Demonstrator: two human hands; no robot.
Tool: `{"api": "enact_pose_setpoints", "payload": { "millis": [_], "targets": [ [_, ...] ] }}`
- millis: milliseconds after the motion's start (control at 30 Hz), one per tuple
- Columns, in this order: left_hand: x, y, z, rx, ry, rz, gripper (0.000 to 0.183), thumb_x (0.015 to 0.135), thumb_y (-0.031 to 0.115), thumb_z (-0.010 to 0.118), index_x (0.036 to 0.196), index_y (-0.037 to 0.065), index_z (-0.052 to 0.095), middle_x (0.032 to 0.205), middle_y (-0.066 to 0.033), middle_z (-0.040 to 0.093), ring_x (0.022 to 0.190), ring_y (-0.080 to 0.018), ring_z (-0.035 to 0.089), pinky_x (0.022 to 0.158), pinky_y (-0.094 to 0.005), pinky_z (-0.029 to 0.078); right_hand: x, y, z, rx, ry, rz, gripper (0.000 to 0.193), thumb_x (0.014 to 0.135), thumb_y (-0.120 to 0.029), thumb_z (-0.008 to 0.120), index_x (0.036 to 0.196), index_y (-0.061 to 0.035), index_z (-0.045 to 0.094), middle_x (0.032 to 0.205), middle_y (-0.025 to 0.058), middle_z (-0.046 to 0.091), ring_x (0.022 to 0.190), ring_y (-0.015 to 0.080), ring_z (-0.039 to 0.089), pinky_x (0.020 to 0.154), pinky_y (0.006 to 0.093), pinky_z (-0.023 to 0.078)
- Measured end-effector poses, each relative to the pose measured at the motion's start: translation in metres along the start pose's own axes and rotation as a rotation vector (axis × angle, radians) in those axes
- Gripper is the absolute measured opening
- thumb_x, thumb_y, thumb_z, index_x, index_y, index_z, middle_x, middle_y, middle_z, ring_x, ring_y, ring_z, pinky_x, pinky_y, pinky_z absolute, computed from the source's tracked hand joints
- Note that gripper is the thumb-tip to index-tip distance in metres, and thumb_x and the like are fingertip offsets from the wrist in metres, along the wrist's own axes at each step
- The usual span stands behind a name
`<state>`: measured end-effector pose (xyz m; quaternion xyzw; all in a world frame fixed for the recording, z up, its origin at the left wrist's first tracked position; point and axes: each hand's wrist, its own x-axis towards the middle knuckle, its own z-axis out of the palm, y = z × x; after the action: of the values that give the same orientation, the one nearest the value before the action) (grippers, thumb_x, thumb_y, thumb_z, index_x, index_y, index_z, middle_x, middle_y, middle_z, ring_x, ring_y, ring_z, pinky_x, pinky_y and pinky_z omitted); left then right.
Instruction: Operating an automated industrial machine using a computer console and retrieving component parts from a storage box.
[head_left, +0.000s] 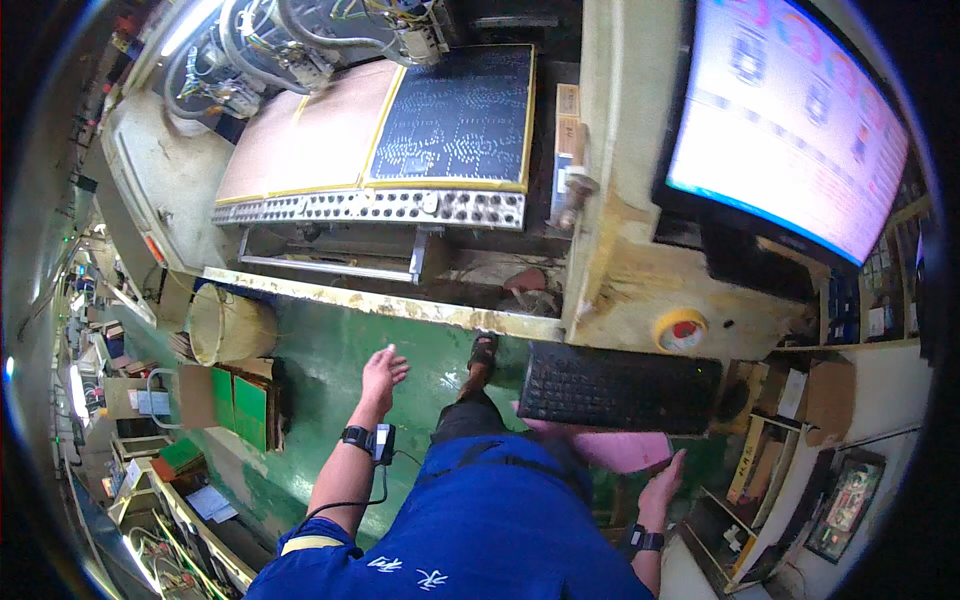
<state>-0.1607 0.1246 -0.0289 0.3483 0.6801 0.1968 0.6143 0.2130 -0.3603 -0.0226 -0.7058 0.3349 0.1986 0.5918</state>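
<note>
My left hand (384, 378) hangs over the green floor in front of the machine, fingers loosely stretched and nothing in them. Low on the right, my right hand (660, 488) is beside the edge of a pink sheet (632, 452), with its fingers extended; whether it touches the sheet I cannot tell. Above that sheet is a black keyboard (620, 388). On the machine bed lies a black panel (458, 115) with pale dotted patterns and yellow tape along its edges. Brown boards (310, 132) lie to its left.
Machine heads with hoses (300, 70) stand over the boards. A lit monitor (785, 120) stands at the right, with a tape roll (680, 330) near it. At the left are a yellowish bucket (230, 325) and upright green boards (243, 408). Shelving (765, 470) fills the lower right.
</note>
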Motion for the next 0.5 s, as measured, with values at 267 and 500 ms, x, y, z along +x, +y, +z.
{"api": "enact_pose_setpoints", "payload": {
  "millis": [267,500],
  "targets": [
    [0.231,0.096,-0.062,-0.23,0.357,-0.096,0.087,0.104,0.066,0.051,0.154,-0.004,0.035,0.145,-0.0295,0.052,0.125,-0.0371,0.059,0.1,-0.0507,0.053,-0.026,0.041,0.013,-0.319,-0.209,-0.182,0.066,0.109,-0.046,0.054,0.157,-0.002,0.042,0.156,0.0153,0.05,0.144,0.0287,0.048,0.12,0.0437,0.039],
    [0.272,0.1,-0.024,0.202,0.803,-0.023,0.087,0.108,0.06,0.045,0.15,-0.016,0.033,0.151,-0.0402,0.043,0.136,-0.0464,0.051,0.115,-0.0495,0.04,-0.113,-0.004,0.083,-0.001,-0.004,0.109,0.058,0.106,-0.032,0.063,0.152,0.0003,0.046,0.149,0.016,0.056,0.134,0.0303,0.056,0.115,0.0459,0.044]
  ]
}}
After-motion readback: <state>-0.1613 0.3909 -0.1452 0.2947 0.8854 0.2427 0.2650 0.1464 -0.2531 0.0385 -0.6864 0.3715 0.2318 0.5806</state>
